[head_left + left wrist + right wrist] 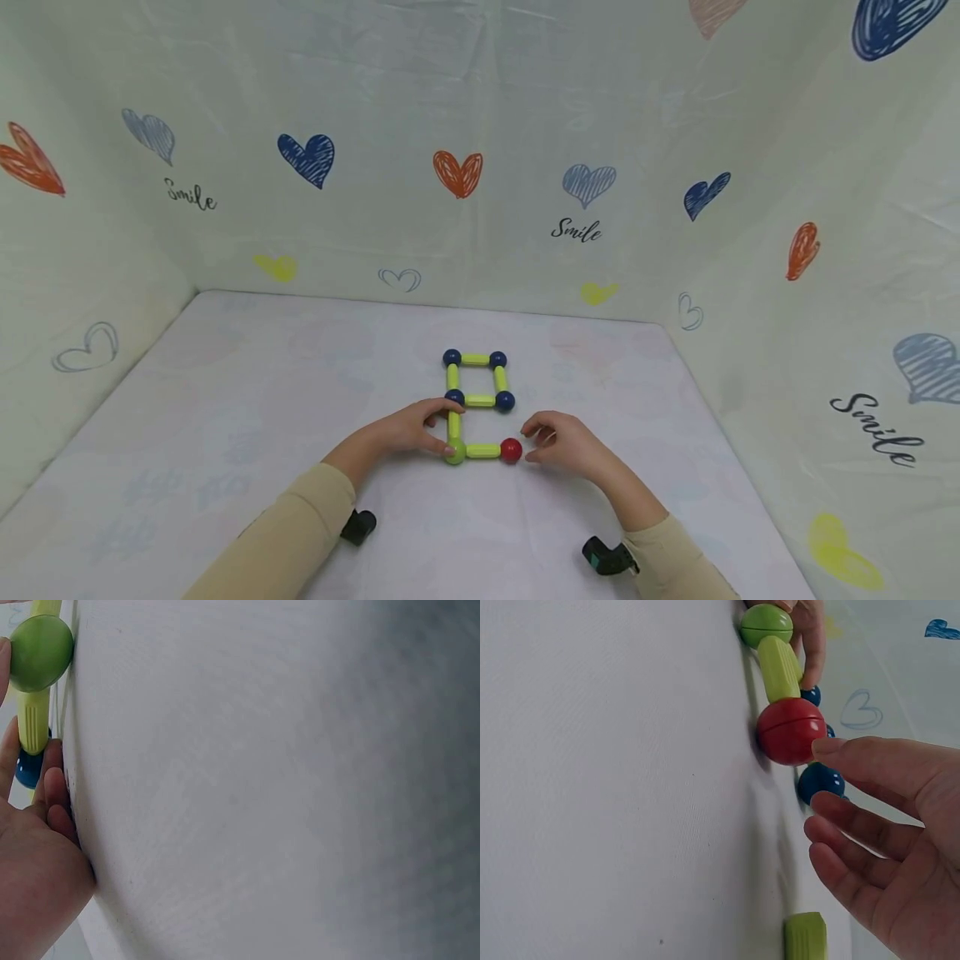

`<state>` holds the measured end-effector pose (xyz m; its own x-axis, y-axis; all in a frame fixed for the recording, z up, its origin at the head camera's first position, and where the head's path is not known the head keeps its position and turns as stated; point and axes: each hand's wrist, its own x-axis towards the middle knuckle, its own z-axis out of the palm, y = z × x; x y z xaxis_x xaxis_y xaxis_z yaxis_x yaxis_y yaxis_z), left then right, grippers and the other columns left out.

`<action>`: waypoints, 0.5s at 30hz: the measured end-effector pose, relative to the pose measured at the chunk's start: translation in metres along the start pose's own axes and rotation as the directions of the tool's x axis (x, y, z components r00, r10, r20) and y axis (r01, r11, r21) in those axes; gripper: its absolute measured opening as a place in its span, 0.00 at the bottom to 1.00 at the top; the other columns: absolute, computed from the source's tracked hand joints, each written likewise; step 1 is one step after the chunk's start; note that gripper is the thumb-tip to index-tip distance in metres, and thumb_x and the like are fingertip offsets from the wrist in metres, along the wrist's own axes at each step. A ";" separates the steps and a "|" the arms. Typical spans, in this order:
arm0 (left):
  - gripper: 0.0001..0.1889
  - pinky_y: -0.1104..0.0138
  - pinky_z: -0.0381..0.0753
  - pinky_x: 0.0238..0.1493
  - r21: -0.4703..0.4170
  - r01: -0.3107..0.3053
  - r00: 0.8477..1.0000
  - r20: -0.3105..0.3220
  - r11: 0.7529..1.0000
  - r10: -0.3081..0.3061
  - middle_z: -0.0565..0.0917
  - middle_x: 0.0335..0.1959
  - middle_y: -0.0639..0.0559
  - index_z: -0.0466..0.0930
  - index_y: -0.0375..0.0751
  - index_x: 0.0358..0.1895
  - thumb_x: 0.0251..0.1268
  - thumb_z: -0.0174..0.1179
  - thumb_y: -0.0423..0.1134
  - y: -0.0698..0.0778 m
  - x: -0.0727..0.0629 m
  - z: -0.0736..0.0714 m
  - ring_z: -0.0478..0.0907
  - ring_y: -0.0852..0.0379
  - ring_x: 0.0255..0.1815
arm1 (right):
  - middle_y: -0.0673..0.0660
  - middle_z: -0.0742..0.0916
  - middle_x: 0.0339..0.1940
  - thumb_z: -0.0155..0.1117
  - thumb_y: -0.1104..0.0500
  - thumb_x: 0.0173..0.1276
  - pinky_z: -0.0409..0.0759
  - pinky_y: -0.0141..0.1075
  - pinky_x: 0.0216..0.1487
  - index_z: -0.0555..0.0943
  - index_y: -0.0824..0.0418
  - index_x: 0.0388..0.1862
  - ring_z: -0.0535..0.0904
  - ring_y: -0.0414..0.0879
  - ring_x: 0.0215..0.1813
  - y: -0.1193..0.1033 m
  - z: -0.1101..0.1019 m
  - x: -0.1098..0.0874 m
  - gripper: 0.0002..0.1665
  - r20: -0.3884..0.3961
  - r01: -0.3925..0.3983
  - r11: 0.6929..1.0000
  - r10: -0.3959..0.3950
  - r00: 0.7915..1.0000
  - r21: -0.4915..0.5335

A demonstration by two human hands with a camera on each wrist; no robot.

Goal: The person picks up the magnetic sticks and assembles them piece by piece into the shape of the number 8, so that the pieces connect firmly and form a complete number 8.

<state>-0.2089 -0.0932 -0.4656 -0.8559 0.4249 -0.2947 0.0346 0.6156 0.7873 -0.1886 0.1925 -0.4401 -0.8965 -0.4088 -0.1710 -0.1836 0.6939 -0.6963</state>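
Observation:
Balls and yellow-green rods form a flat magnetic building set figure [480, 401]. Dark blue balls and rods make a square at its far end. From the square's near left corner a rod [32, 724] runs to a green ball [455, 452], and another rod [483, 451] leads right to a red ball [511, 451]. My left hand [408, 427] holds the figure's left side, thumb at the green ball and a finger at the near left blue ball [454, 398]. Beside the red ball, my right hand [564, 446] holds nothing, its fingers loosely bent and spread.
A loose yellow-green rod [806, 935] lies on the table below the right hand in the right wrist view. The white tabletop [225, 400] meets cloth walls [510, 258] printed with hearts at the back and sides. Black wrist devices [607, 557] sit by both sleeves.

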 end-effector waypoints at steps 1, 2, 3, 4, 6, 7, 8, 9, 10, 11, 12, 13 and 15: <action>0.32 0.57 0.69 0.54 0.000 -0.002 1.000 0.000 1.000 0.002 0.72 0.55 0.54 0.75 0.55 0.61 0.50 0.76 0.41 0.000 0.000 0.000 0.66 0.52 0.51 | 0.49 0.83 0.38 0.77 0.66 0.53 0.78 0.37 0.43 0.82 0.58 0.43 0.76 0.46 0.41 0.001 -0.002 -0.001 0.18 -0.007 -0.004 1.000 0.004 1.000 0.001; 0.32 0.57 0.69 0.54 -0.001 -0.003 1.000 0.001 1.000 0.003 0.72 0.55 0.54 0.75 0.55 0.61 0.50 0.76 0.41 0.000 0.000 0.000 0.66 0.52 0.51 | 0.49 0.83 0.39 0.77 0.66 0.53 0.78 0.37 0.43 0.82 0.59 0.43 0.76 0.46 0.41 0.003 -0.003 -0.002 0.18 -0.013 -0.010 1.000 0.010 1.000 0.000; 0.32 0.57 0.69 0.54 0.000 -0.004 1.000 0.002 1.000 0.004 0.72 0.55 0.54 0.75 0.55 0.61 0.50 0.76 0.41 0.000 0.000 0.001 0.66 0.52 0.51 | 0.49 0.83 0.39 0.77 0.65 0.53 0.78 0.37 0.43 0.82 0.59 0.43 0.76 0.46 0.41 0.005 -0.005 -0.003 0.18 -0.019 -0.014 1.000 0.014 1.000 0.000; 0.32 0.57 0.69 0.54 -0.001 -0.006 1.000 0.002 1.000 0.006 0.72 0.55 0.54 0.75 0.55 0.61 0.50 0.76 0.41 -0.001 0.000 0.001 0.66 0.52 0.51 | 0.50 0.83 0.39 0.77 0.65 0.53 0.78 0.38 0.43 0.82 0.59 0.44 0.77 0.46 0.41 0.006 -0.006 -0.004 0.19 -0.023 -0.015 1.000 0.015 1.000 0.004; 0.32 0.57 0.69 0.54 -0.002 -0.011 1.000 0.002 1.000 0.011 0.72 0.55 0.53 0.75 0.55 0.61 0.50 0.76 0.41 -0.002 0.000 0.001 0.66 0.52 0.51 | 0.50 0.83 0.40 0.77 0.65 0.53 0.78 0.38 0.43 0.82 0.60 0.44 0.77 0.46 0.42 0.010 -0.009 -0.005 0.19 -0.026 -0.008 1.000 0.008 1.000 -0.001; 0.32 0.57 0.69 0.54 -0.003 -0.013 1.000 0.002 1.000 0.013 0.72 0.54 0.53 0.75 0.55 0.61 0.50 0.76 0.41 -0.002 0.000 0.001 0.66 0.52 0.51 | 0.51 0.83 0.40 0.77 0.65 0.53 0.78 0.38 0.42 0.82 0.60 0.44 0.77 0.46 0.41 0.011 -0.011 -0.006 0.19 -0.030 -0.008 1.000 0.008 1.000 -0.003; 0.32 0.57 0.69 0.54 -0.004 -0.014 1.000 0.003 1.000 0.014 0.72 0.54 0.53 0.75 0.55 0.61 0.50 0.76 0.41 -0.002 0.000 0.001 0.66 0.52 0.51 | 0.51 0.83 0.40 0.77 0.65 0.53 0.78 0.38 0.42 0.82 0.60 0.44 0.76 0.46 0.41 0.012 -0.012 -0.006 0.19 -0.035 -0.012 1.000 0.012 0.999 -0.003; 0.32 0.57 0.69 0.54 -0.004 -0.016 1.000 0.003 1.000 0.016 0.72 0.54 0.53 0.75 0.55 0.61 0.50 0.76 0.41 -0.003 0.000 0.001 0.66 0.52 0.51 | 0.51 0.83 0.40 0.77 0.66 0.53 0.78 0.38 0.42 0.82 0.61 0.45 0.76 0.46 0.41 0.013 -0.014 -0.007 0.19 -0.038 -0.014 1.000 0.014 0.999 -0.003; 0.32 0.57 0.69 0.53 -0.006 -0.018 1.000 0.002 1.000 0.018 0.72 0.54 0.53 0.75 0.54 0.61 0.50 0.76 0.41 -0.003 0.000 0.001 0.66 0.52 0.51 | 0.52 0.83 0.40 0.77 0.66 0.53 0.78 0.38 0.42 0.82 0.61 0.45 0.76 0.46 0.41 0.013 -0.016 -0.007 0.19 -0.042 -0.016 1.000 0.016 0.999 -0.003; 0.32 0.57 0.69 0.53 -0.006 -0.019 1.000 0.001 1.000 0.019 0.72 0.54 0.53 0.75 0.54 0.61 0.50 0.76 0.41 -0.003 0.000 0.001 0.66 0.52 0.51 | 0.52 0.83 0.40 0.77 0.66 0.54 0.78 0.38 0.41 0.82 0.61 0.45 0.76 0.46 0.40 0.014 -0.017 -0.008 0.19 -0.046 -0.022 1.000 0.021 0.999 -0.004; 0.32 0.57 0.69 0.53 -0.007 -0.021 1.000 0.000 1.000 0.021 0.72 0.54 0.53 0.75 0.54 0.61 0.50 0.76 0.41 -0.003 0.001 0.002 0.66 0.52 0.51 | 0.52 0.83 0.39 0.76 0.66 0.54 0.78 0.38 0.41 0.82 0.61 0.45 0.76 0.46 0.40 0.014 -0.018 -0.008 0.19 -0.050 -0.033 0.999 0.033 0.998 -0.002; 0.32 0.58 0.69 0.53 -0.007 -0.022 1.000 -0.001 1.000 0.022 0.72 0.54 0.53 0.75 0.55 0.61 0.50 0.76 0.41 -0.003 0.001 0.001 0.66 0.52 0.51 | 0.52 0.83 0.39 0.76 0.66 0.54 0.78 0.38 0.41 0.82 0.61 0.45 0.76 0.46 0.40 0.014 -0.019 -0.008 0.19 -0.053 -0.043 0.999 0.043 0.998 0.000; 0.32 0.58 0.69 0.53 -0.009 -0.023 1.000 -0.003 1.000 0.023 0.72 0.54 0.53 0.75 0.55 0.61 0.50 0.76 0.41 -0.004 0.001 0.001 0.66 0.52 0.51 | 0.52 0.83 0.40 0.76 0.66 0.54 0.78 0.37 0.41 0.82 0.60 0.45 0.76 0.45 0.41 0.015 -0.021 -0.008 0.19 -0.056 -0.054 0.999 0.054 0.997 0.000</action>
<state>-0.2093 -0.0942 -0.4697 -0.8563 0.4370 -0.2751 0.0497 0.6000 0.7984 -0.1921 0.2186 -0.4348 -0.9262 -0.3370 -0.1690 -0.1348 0.7147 -0.6863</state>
